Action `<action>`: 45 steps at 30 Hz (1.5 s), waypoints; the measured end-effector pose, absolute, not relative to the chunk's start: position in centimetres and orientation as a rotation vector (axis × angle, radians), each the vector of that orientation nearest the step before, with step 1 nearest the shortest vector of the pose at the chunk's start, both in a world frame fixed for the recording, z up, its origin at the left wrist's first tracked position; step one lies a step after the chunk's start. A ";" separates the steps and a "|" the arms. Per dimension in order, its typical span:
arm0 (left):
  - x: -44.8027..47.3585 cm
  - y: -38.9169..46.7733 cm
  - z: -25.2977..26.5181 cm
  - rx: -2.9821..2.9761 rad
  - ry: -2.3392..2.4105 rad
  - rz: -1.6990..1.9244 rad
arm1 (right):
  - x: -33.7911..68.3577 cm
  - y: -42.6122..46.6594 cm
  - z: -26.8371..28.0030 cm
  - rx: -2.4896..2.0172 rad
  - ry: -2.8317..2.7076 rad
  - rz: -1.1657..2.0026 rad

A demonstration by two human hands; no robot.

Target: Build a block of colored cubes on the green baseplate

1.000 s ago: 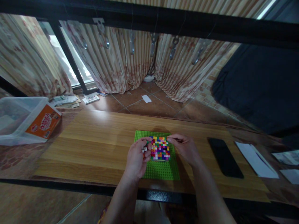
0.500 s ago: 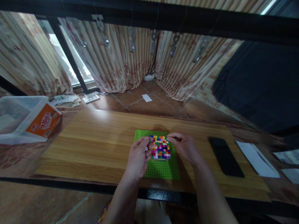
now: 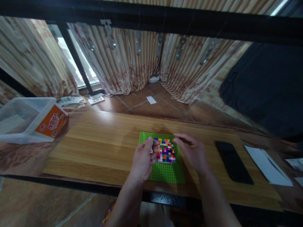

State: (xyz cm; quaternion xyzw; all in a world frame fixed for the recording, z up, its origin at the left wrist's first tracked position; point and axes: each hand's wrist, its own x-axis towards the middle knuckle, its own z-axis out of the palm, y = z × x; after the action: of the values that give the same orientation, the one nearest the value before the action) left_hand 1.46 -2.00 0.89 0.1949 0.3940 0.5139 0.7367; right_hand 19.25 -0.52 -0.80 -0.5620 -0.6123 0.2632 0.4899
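Note:
A square block of small multicoloured building bricks (image 3: 165, 153) sits on a green studded baseplate (image 3: 165, 173). My left hand (image 3: 143, 157) is closed at the left edge of the colourful square, with a tiny green brick (image 3: 154, 142) between thumb and forefinger. Lower in the same hand shows a small white piece (image 3: 151, 151), too small to make out well. At the upper right corner of the square is my right hand (image 3: 191, 151), its fingers bent and the thumb and forefinger slightly apart. Nothing shows between them.
The baseplate lies on a low wooden table (image 3: 106, 142). To the right are a black phone-like slab (image 3: 234, 162) and a white sheet (image 3: 267, 165). A clear plastic bin (image 3: 35, 104) with an orange label stands at the left. Curtains (image 3: 132, 69) hang behind.
The whole view has shifted slightly, so things appear further right. The right thumb and forefinger have parted a little at the corner of the brick square. My left hand keeps its grip.

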 end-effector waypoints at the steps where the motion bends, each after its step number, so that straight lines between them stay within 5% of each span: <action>1: 1.5 -2.0 0.9 0.436 0.865 1.119 | 18.7 -0.6 -0.3 -1.324 -1.512 0.596; 21: 0.9 -2.3 1.1 0.482 0.859 1.111 | 14.1 -1.6 1.3 -1.117 -1.665 0.874; 45: 0.0 -1.9 1.0 0.401 0.893 1.172 | 15.1 -0.6 0.3 -1.280 -1.642 0.588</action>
State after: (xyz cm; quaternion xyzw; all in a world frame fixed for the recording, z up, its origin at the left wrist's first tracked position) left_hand -0.04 -1.91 1.03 0.1818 0.4045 0.5308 0.7222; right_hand 15.11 -0.57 0.25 -0.5224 -0.6699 0.2399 0.4699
